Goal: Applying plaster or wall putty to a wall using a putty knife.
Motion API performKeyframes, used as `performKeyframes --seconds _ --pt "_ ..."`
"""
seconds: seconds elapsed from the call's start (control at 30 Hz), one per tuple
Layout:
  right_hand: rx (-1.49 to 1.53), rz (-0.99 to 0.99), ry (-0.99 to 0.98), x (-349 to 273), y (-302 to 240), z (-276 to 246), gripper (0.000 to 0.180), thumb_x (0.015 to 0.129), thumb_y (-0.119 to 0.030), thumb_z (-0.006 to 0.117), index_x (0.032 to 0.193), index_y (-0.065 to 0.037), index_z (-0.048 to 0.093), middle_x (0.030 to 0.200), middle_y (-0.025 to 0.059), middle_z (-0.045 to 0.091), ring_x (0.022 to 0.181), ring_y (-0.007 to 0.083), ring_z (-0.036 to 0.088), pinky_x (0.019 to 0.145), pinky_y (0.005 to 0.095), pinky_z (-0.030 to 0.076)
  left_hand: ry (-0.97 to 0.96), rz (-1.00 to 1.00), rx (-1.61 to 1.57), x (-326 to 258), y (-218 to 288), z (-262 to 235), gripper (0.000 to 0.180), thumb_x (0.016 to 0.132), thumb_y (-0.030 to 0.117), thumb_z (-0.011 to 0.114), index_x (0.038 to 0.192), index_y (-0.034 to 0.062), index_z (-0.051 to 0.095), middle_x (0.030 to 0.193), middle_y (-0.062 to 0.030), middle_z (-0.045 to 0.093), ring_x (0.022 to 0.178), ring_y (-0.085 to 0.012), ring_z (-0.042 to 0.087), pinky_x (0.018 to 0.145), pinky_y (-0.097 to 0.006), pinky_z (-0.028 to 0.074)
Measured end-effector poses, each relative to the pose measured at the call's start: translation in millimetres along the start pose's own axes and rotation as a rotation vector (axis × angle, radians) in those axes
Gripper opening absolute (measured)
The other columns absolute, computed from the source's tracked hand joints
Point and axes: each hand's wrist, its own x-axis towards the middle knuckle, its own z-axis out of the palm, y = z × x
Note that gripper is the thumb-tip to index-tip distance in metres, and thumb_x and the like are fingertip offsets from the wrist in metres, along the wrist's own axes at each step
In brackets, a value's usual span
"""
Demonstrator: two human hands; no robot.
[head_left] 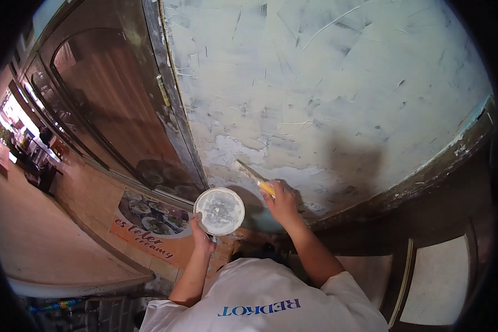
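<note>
From where I stand, the person in the white shirt (249,290) is working near the lower left corner of a big pale wall panel (315,72), one hand on a tub and the other on a putty knife. The right hand (283,203) has its fingers curled tightly round the yellow handle of the putty knife (266,187), and the blade slants up and to the left, away from the knuckles. Its tip is right at the panel's face, just above the bottom edge and not far from the left edge; I can't quite tell whether it presses on the surface. Around it spread whiter, rough-edged patches of filler (232,149).

The left hand (201,237) grips a round white tub (220,211) by its left side, the thumb up along the wall of it; the other fingers are mostly hidden, so I can't say how they sit. The tub is just in front of the panel's lower left corner, its mouth facing up, with greyish-white paste smeared over the inside.

Dark streaks and scratches run across the panel, and a broad shadow falls to the right of the knife hand. Along the left edge stands a worn frame (174,105), and beyond it a brown glazed door (105,94). Below the door, an orange banner (149,229) printed with food bowls shows near the tiled floor (88,196).
</note>
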Motion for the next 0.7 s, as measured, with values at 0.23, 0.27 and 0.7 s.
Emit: performKeyframes --seconds 0.23,0.27,0.7 --pt "0.150 0.166 0.172 -17 25 -28 0.030 0.083 -0.026 0.067 0.097 -0.004 0.053 0.083 0.0196 0.064 0.077 0.0408 0.061 0.063 0.0452 0.049 0.007 0.015 0.020 3 3 0 0.055 0.090 0.044 0.038 0.128 0.0056 0.046 0.127 -0.0075 0.053 0.115 -0.0243 0.050 0.098 -0.036 0.037" --pt "0.149 0.165 0.169 -20 27 -28 0.030 0.083 -0.026 0.067 0.097 -0.004 0.053 0.083 0.0196 0.064 0.077 0.0408 0.061 0.063 0.0452 0.049 0.007 0.011 0.022 4 4 -2 0.055 0.089 0.044 0.038 0.128 0.0059 0.046 0.127 -0.0076 0.053 0.115 -0.0243 0.050 0.098 -0.036 0.037" --pt "0.218 0.211 0.186 -40 41 -35 0.027 0.083 -0.023 0.067 0.094 -0.002 0.053 0.079 0.0197 0.062 0.073 0.0379 0.062 0.062 0.0410 0.049 -0.013 0.025 -0.010 10 10 0 0.055 0.089 0.044 0.040 0.129 0.0064 0.045 0.127 -0.0080 0.053 0.115 -0.0253 0.051 0.097 -0.037 0.039"
